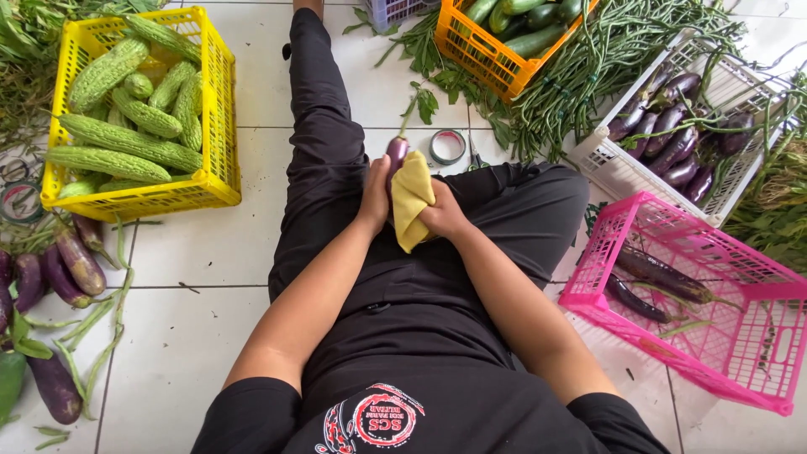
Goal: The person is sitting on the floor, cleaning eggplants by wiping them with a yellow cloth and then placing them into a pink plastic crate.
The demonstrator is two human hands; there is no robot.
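Note:
I sit on a white tiled floor with my legs stretched out in black trousers. My left hand (375, 195) grips a long purple eggplant (397, 152) whose tip and green stem stick out beyond my fingers. My right hand (443, 215) presses a folded yellow cloth (411, 204) around the eggplant's lower part. Both hands meet above my lap, and the rest of the eggplant is hidden under the cloth.
A yellow crate (218, 109) of bitter gourds stands at left, with loose eggplants (74, 262) below it. A pink crate (754, 286) with two eggplants lies at right, behind it a white crate (620, 171) of eggplants, an orange crate (476, 52) of cucumbers, long beans (588, 76) and a tape roll (447, 147).

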